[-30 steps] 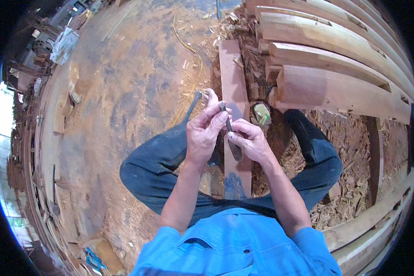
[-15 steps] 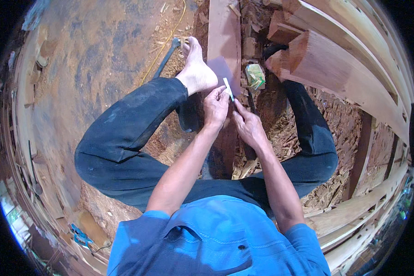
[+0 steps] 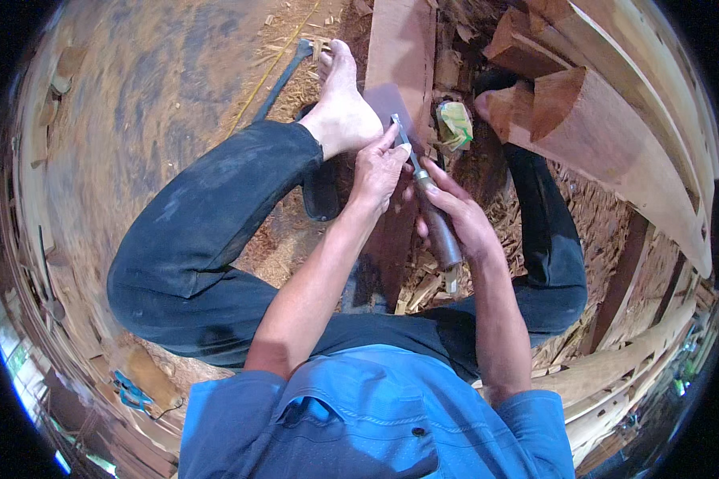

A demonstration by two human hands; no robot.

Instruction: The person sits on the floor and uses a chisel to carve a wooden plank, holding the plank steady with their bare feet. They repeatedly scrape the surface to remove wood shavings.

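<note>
A chisel with a dark brown wooden handle and a narrow metal blade lies slanted between my hands, its tip pointing away from me. My left hand pinches the blade close to the tip, with the thumb across it. The handle, just behind the metal ferrule, is in the grip of my right hand. Below the blade tip is a thin, flat purplish-grey rectangular piece; whether it is a sheet or a slab I cannot tell. It rests on a long reddish plank, with my bare left foot against its left side.
A crumpled green-and-white packet lies right of the plank. Large cut timbers fill the right side. A blue-grey metal bar and a yellow cord lie beyond my left shin. Wood chips cover the ground around.
The chisel has turned so that its full handle shows between my hands. My right hand has shifted slightly right and opened its hold a little. The view has moved slightly.
</note>
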